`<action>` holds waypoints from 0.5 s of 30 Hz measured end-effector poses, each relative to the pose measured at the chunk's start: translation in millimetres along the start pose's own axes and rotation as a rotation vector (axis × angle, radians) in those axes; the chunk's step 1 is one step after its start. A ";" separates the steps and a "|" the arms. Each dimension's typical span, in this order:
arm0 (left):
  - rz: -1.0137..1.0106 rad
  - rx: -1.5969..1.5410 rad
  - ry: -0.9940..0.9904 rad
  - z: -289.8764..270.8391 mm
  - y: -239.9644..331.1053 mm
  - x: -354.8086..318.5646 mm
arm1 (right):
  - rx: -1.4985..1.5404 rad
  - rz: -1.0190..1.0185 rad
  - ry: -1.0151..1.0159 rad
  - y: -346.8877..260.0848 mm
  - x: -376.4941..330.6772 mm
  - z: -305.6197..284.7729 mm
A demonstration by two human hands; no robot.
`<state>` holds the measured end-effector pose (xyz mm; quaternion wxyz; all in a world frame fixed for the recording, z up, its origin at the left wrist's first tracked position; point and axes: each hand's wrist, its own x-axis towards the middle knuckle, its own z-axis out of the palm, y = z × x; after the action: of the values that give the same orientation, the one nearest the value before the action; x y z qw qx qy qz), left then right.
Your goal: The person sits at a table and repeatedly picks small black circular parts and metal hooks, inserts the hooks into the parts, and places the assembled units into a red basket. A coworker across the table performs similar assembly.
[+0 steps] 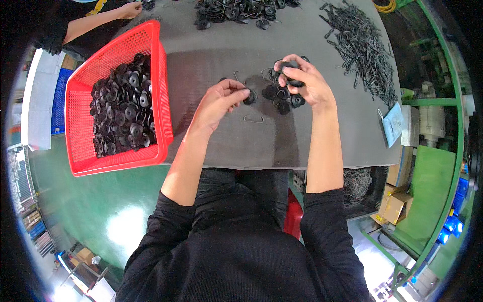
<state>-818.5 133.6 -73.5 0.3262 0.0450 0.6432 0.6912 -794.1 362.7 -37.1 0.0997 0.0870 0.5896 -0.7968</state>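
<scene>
My left hand (220, 102) pinches a black round disc (249, 96) between thumb and fingers above the grey table. A thin wire hook sticks up beside those fingertips. To the right, my right hand (313, 84) is closed around black discs (292, 74); how many it holds is partly hidden by the fingers. Under and beside it lies a small cluster of black discs with wire hooks (283, 100). One loose wire hook (253, 120) rests on the table just nearer to me than my left fingertips.
A red plastic basket (163, 100) full of black discs stands at the left. More discs (234, 11) are heaped at the far edge. A pile of dark metal hooks (359, 45) and a blue face mask (393, 124) lie right. Another person's hand (132, 9) is far left.
</scene>
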 end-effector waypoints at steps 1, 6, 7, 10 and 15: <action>-0.061 -0.197 -0.025 -1.2 3.4 -2.4 | 0.131 -0.072 0.018 -2.2 -10.5 5.8; -0.150 -0.769 0.007 8.5 0.9 -1.7 | -0.290 0.032 0.041 18.7 -12.9 28.6; -0.167 -0.806 0.035 7.7 -2.6 0.2 | -0.463 0.073 0.066 20.9 -14.8 41.3; -0.168 -0.849 0.049 6.3 -6.9 2.2 | -0.713 -0.112 0.129 43.1 -12.0 59.2; -0.010 -0.643 0.154 5.7 1.5 -5.9 | -0.445 0.072 0.153 43.0 -20.7 67.2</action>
<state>-811.7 135.6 -69.1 0.2776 -0.1157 0.4152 0.8586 -764.2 287.3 -51.9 0.0998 0.1441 0.7529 -0.6343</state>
